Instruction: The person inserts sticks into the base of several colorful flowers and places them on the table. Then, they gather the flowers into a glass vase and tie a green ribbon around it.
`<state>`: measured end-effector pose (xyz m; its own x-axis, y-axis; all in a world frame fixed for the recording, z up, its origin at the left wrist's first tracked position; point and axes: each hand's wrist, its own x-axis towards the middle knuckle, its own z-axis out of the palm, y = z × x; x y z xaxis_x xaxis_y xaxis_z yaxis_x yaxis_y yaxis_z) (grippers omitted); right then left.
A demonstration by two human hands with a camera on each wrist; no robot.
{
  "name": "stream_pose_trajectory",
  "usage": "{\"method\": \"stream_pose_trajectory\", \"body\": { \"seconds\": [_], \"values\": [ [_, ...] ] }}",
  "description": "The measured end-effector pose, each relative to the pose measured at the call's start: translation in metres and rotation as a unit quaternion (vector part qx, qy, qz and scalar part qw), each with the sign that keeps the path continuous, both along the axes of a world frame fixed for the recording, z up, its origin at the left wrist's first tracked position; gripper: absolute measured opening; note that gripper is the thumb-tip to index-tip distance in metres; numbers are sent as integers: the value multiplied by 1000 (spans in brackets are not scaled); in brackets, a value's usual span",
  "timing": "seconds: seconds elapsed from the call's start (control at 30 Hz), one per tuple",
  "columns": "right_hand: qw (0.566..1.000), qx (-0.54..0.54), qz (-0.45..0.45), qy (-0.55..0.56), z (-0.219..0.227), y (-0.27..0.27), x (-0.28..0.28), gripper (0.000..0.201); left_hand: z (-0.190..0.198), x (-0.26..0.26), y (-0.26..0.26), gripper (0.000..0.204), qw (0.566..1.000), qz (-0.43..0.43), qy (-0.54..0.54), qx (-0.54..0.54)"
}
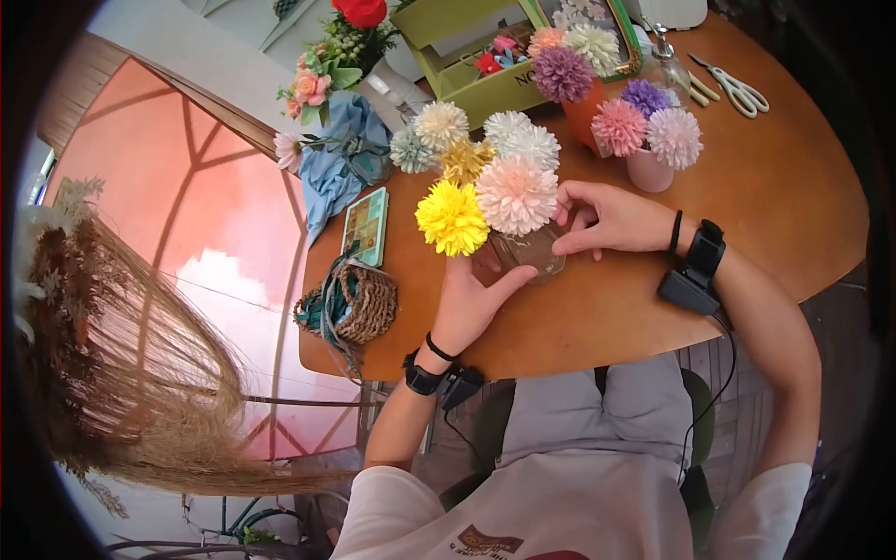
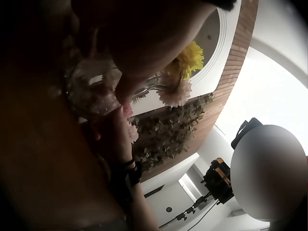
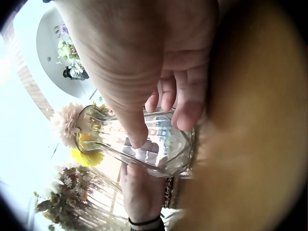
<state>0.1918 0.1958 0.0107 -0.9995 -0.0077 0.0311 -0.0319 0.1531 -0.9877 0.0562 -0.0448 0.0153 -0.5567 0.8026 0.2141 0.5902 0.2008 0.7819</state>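
Note:
A clear glass vase (image 3: pixel 175 151) stands on the wooden table in front of the person, holding several pompom flowers. Among them are a bright yellow flower (image 1: pixel 452 217), a pale pink flower (image 1: pixel 516 194) and a mustard one (image 1: pixel 467 162). My left hand (image 1: pixel 473 301) grips the vase's near left side, its thumb along the glass and its other fingers mostly hidden behind. On the other side, my right hand (image 1: pixel 611 220) holds the vase with thumb and curled fingers, as the right wrist view shows. The left wrist view is dark around the glass.
Left of the vase are a woven basket (image 1: pixel 369 303) and a small teal-framed case (image 1: pixel 366 227). Behind stand a green box (image 1: pixel 476 79), an orange vase (image 1: pixel 583 117) and a pink vase (image 1: pixel 651 172) with flowers. Scissors (image 1: pixel 742 96) lie at the back right.

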Motion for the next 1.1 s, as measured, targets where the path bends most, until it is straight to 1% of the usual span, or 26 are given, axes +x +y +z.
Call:
{"method": "stream_pose_trajectory", "body": {
  "seconds": [0.1, 0.17, 0.23, 0.3, 0.37, 0.43, 0.47, 0.57, 0.63, 0.7, 0.77, 0.83, 0.87, 0.97, 1.0, 1.1],
  "values": [
    [1000, 6, -4, 4, -1, 0, -1, 45, 1, 3, -1, 61, 1000, -5, 13, 27],
    [1000, -7, -5, -28, 9, -2, 4, 42, -2, 0, -2, 62, 999, -20, 13, 27],
    [999, -19, 9, -46, 6, 2, -1, 40, -5, -2, -12, 62, 999, -18, 4, 42],
    [999, 10, 9, -41, 8, 1, -1, 30, -6, -2, -20, 61, 997, -27, -18, 68],
    [998, -65, 6, -26, -1, 2, -3, 26, 5, -1, -34, 53, 998, -34, 27, 48],
    [998, -57, -6, -24, 1, -1, -2, 19, 11, -7, -49, 47, 995, -63, 65, 35],
    [998, -61, -13, -32, 1, 2, -4, 17, 18, -4, -56, 30, 996, -64, 53, 35],
    [996, -70, -33, -34, -2, -1, -4, 16, 42, -13, -87, 17, 988, -49, 148, -20],
    [995, -78, -35, -44, -2, 1, -5, 17, 55, -30, -106, 8, 976, 5, 218, -12],
    [995, -75, -39, -44, -1, 2, -5, 17, 71, -52, -128, 9, 960, 69, 271, -27],
    [995, -77, -40, -46, -3, 0, -5, 17, 77, -79, -153, 9, 965, 123, 230, -28],
    [995, -78, -41, -46, -5, 0, -6, 17, 87, -99, -174, 11, 947, 177, 237, -124],
    [995, -79, -41, -44, -6, 1, -6, 17, 87, -105, -179, 12, 937, 201, 250, -136],
    [995, -80, -40, -42, -7, 1, -7, 16, 87, -122, -196, 13, 921, 235, 259, -170],
    [995, -81, -40, -45, -7, 1, -7, 16, 85, -126, -199, 15, 925, 235, 249, -165],
    [995, -75, -42, -47, -4, 2, -7, 16, 86, -125, -195, 18, 929, 250, 188, -195]
  ]
}}
